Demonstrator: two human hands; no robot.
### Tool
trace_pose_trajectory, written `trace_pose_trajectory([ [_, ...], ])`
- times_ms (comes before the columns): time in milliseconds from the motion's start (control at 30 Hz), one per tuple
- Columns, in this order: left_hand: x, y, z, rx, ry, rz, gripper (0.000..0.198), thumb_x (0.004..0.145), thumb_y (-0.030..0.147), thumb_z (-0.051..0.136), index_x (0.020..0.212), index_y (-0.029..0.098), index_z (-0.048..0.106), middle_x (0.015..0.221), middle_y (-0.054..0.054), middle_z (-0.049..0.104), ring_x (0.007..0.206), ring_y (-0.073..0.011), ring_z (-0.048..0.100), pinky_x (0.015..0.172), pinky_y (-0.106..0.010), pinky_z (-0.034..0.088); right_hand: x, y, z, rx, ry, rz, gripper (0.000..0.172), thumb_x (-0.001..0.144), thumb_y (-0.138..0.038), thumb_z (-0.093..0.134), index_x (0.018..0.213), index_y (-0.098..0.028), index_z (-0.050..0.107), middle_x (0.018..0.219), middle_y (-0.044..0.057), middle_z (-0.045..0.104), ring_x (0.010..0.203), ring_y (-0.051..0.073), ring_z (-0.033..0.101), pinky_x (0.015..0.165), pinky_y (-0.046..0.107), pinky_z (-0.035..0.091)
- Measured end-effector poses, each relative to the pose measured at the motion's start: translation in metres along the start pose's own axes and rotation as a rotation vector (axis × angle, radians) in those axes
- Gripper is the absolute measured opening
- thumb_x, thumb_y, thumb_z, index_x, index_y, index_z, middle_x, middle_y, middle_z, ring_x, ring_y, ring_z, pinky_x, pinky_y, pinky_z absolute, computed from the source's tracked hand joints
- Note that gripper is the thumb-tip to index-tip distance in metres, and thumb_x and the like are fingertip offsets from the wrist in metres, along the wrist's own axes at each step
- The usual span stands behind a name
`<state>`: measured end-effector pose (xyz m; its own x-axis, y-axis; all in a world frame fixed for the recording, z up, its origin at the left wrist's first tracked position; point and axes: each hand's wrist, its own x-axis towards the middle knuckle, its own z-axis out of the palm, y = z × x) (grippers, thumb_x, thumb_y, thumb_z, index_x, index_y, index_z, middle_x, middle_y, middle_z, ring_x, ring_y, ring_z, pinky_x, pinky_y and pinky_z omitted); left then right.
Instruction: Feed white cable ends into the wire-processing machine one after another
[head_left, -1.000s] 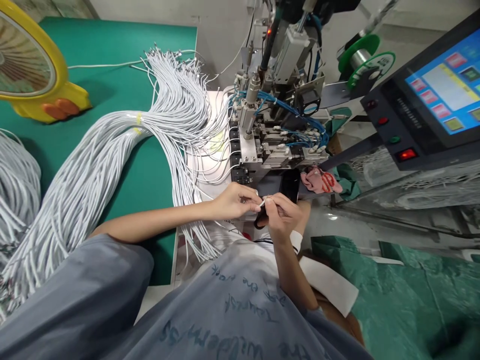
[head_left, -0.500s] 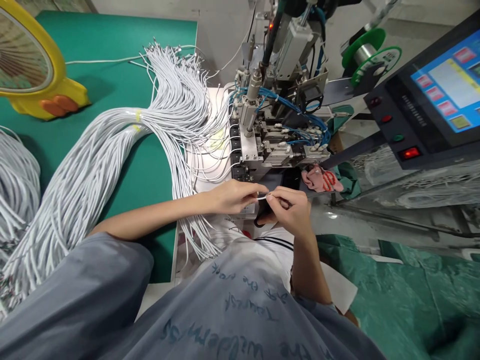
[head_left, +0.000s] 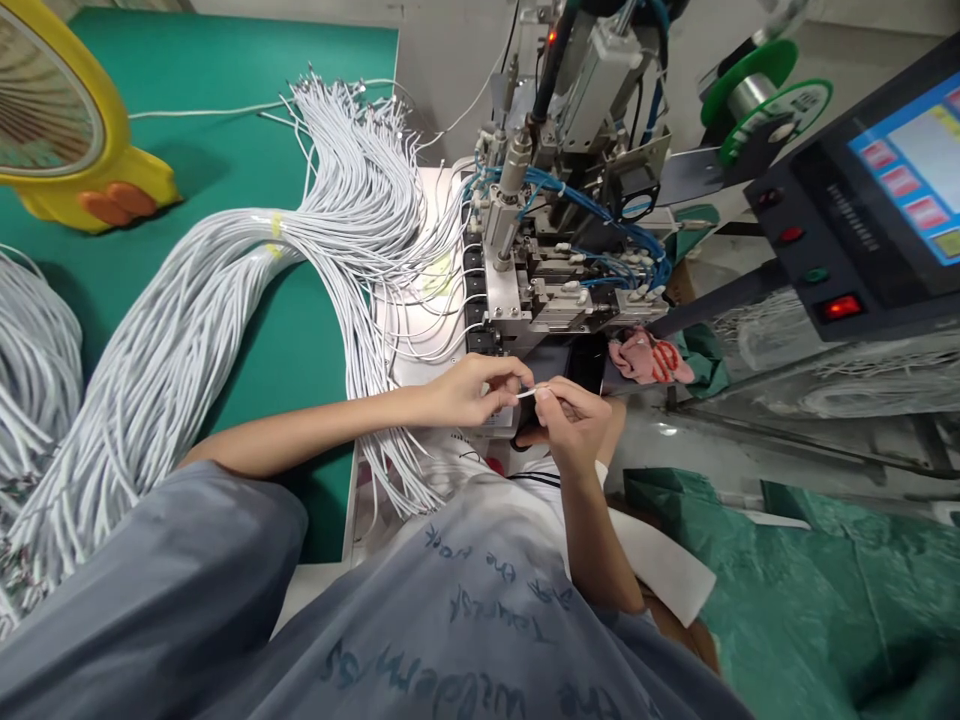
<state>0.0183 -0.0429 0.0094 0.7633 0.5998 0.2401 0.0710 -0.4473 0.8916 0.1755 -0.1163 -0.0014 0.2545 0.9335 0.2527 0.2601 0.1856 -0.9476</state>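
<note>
My left hand point(head_left: 472, 390) and my right hand point(head_left: 574, 420) meet just in front of the machine point(head_left: 555, 250). Both pinch the end of one thin white cable point(head_left: 527, 392), fingertips nearly touching. The cable's short bare tip shows between the two pinches. A big bundle of white cables point(head_left: 225, 310) fans across the green mat point(head_left: 247, 150) to the left of my left forearm. Loose cable ends lie on the white plate beside the machine. A dark phone point(head_left: 581, 365) lies behind my right hand.
A control panel with a touch screen point(head_left: 877, 200) and red and green buttons stands at the right. Green wire spools point(head_left: 750, 100) sit above the machine. A yellow fan point(head_left: 67, 130) stands at the far left. Pink cloth point(head_left: 649, 360) lies under the machine; green plastic sheeting point(head_left: 825, 580) covers the lower right.
My hands have stayed together on the cable end, with small finger shifts only. The camera view has drifted slightly, so the machine and panel sit a little further right.
</note>
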Motion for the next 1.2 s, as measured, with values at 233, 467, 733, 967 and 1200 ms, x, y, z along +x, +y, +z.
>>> trace_pose_trajectory([
  [233,0.003,-0.027,-0.008,0.451,-0.035,0.089,0.027,0.087,0.012,0.042,0.103,0.01,0.063,0.083,-0.007,0.06,0.067,-0.0104,0.055,0.058,-0.021,0.043,0.017,0.047,0.007,-0.002,-0.042,0.16,0.021,0.081,-0.03,0.056,0.068,-0.015,0.065,0.058,-0.001,0.051,0.051,0.009,0.043,0.048,0.024,0.033],
  [467,0.011,-0.048,-0.02,0.589,-0.086,-0.035,0.03,0.092,0.014,0.038,0.108,0.008,0.063,0.094,-0.012,0.058,0.075,-0.0131,0.059,0.065,-0.025,0.049,0.045,0.095,0.017,0.107,-0.152,0.327,0.026,0.083,-0.037,0.05,0.074,-0.016,0.062,0.062,-0.001,0.053,0.051,0.009,0.047,0.048,0.022,0.035],
  [733,0.011,-0.049,-0.02,0.674,-0.173,-0.047,0.034,0.092,0.013,0.035,0.11,0.007,0.062,0.091,-0.012,0.057,0.069,-0.0129,0.058,0.059,-0.025,0.05,0.046,0.091,0.027,0.146,-0.208,0.317,0.025,0.086,-0.033,0.049,0.065,-0.019,0.049,0.054,-0.005,0.046,0.049,0.008,0.043,0.052,0.022,0.036],
  [967,0.01,-0.042,-0.021,0.859,-0.282,-0.053,0.041,0.086,0.006,0.032,0.12,0.006,0.056,0.093,-0.012,0.058,0.057,-0.0102,0.055,0.049,-0.023,0.045,0.046,0.091,0.025,0.099,-0.241,0.324,0.026,0.088,-0.036,0.049,0.067,-0.02,0.048,0.053,-0.006,0.044,0.049,0.009,0.04,0.051,0.023,0.033],
  [1200,0.013,-0.036,-0.024,1.021,-0.374,-0.052,0.047,0.079,0.0,0.034,0.121,0.007,0.054,0.098,-0.013,0.057,0.061,-0.013,0.058,0.046,-0.024,0.044,0.047,0.091,0.025,0.03,-0.262,0.315,0.026,0.089,-0.036,0.047,0.068,-0.02,0.048,0.053,-0.005,0.044,0.049,0.01,0.041,0.051,0.024,0.033],
])
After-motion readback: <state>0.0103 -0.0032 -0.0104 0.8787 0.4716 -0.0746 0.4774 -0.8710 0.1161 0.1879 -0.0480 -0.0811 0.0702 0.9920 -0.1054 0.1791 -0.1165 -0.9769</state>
